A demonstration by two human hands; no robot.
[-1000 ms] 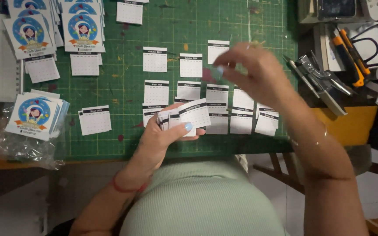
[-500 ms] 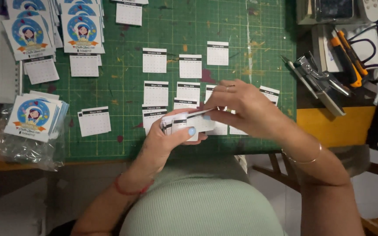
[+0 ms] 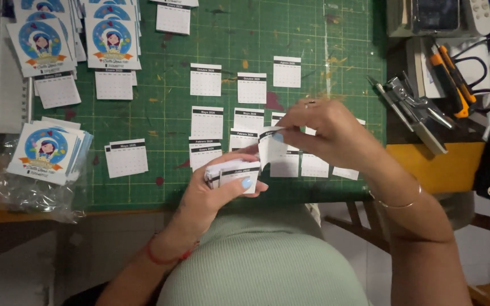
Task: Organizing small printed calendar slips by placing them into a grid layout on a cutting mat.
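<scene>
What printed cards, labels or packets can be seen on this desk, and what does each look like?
Small stack of calendar slips: in the left hand, white with black header bands.
Single slip: pinched by the right hand, white, curling.
Calendar slips: laid in rows on the green cutting mat, white rectangles.
Picture cards: stacked at left, white squares, blue circle with cartoon figure.
Clear plastic bags: crumpled, lower left.

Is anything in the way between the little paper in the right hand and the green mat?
Nothing visible blocks it. The right hand pinches a small calendar sheet just above the green cutting mat, over the rows of calendar sheets already lying there.
</scene>
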